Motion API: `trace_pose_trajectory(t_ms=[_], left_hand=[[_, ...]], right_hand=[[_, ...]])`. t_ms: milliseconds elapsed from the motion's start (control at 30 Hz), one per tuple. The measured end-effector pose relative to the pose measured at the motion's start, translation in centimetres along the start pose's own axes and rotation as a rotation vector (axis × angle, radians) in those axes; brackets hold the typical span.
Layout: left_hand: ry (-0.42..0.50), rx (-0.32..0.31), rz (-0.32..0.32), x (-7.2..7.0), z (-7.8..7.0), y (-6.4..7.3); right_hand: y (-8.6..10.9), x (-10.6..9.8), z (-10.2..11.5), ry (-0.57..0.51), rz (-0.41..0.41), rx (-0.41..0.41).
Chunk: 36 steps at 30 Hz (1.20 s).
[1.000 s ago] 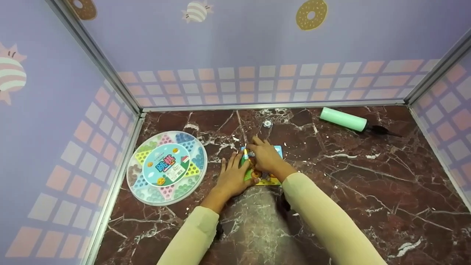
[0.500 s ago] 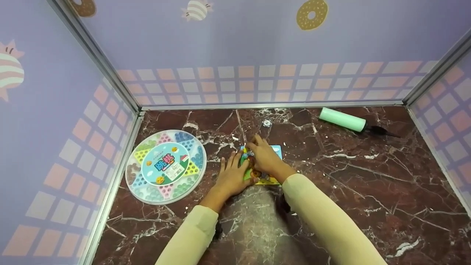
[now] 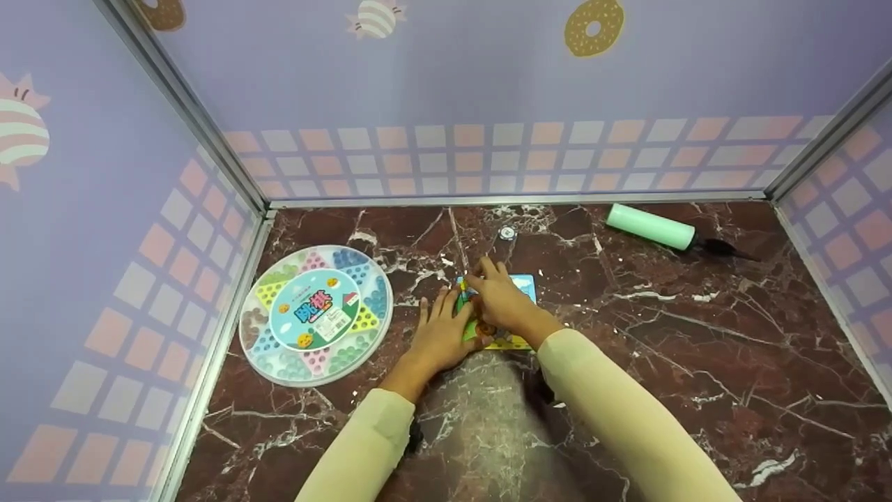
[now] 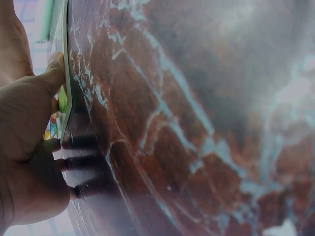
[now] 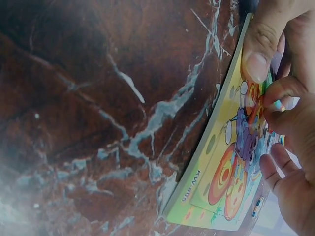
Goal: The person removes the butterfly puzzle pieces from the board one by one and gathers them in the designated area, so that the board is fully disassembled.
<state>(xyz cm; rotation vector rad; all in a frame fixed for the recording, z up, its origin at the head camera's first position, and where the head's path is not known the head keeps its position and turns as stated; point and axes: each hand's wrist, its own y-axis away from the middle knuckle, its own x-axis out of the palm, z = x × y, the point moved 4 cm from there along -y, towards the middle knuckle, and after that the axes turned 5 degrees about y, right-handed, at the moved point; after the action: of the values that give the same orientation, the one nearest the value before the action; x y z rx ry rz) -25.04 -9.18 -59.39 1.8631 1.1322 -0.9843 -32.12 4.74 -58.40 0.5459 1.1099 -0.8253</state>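
Note:
A cartoon-printed puzzle board (image 3: 525,284) lies flat on the table beneath both hands. My left hand (image 3: 437,337) rests along its left side, fingers spread. The left thumb (image 5: 257,65) presses on the board's near edge. Over the upper left of the board, my right hand (image 3: 504,302) has its thumb and bent index finger together at a small puzzle piece (image 3: 462,284), mostly hidden by the fingers. In the right wrist view, an orange and purple picture and "KW-805" show on the board. Edge-on in the left wrist view, the board sits under the left thumb.
A round Chinese checkers box (image 3: 313,314) with coloured marbles lies to the left. Behind the board is a small round chip (image 3: 506,233). A mint-green hand pump (image 3: 649,226) with a black end lies at the back right. Walls (image 3: 488,160) enclose the back and sides.
The puzzle piece at my right fingertips, with white and blue showing earlier, has turned or lowered, leaving a thin yellow strip visible. The left hand stays in place.

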Motion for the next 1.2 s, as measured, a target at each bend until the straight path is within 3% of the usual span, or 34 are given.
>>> trace_pose_trajectory(t_ms=[367, 700, 967, 1200], left_hand=[[0.006, 0.013, -0.008, 0.2, 0.1, 0.1], [0.011, 0.023, -0.011, 0.2, 0.1, -0.1], [0.137, -0.004, 0.028, 0.8, 0.9, -0.6], [0.018, 0.019, -0.008, 0.0, 0.2, -0.1]], right_hand=[[0.5, -0.8, 0.9, -0.029, 0.021, -0.038], [0.6, -1.1, 0.7, -0.064, 0.084, -0.019], [0.8, -1.1, 0.6, -0.041, 0.118, -0.033], [0.9, -1.0, 0.4, -0.076, 0.109, -0.037]])
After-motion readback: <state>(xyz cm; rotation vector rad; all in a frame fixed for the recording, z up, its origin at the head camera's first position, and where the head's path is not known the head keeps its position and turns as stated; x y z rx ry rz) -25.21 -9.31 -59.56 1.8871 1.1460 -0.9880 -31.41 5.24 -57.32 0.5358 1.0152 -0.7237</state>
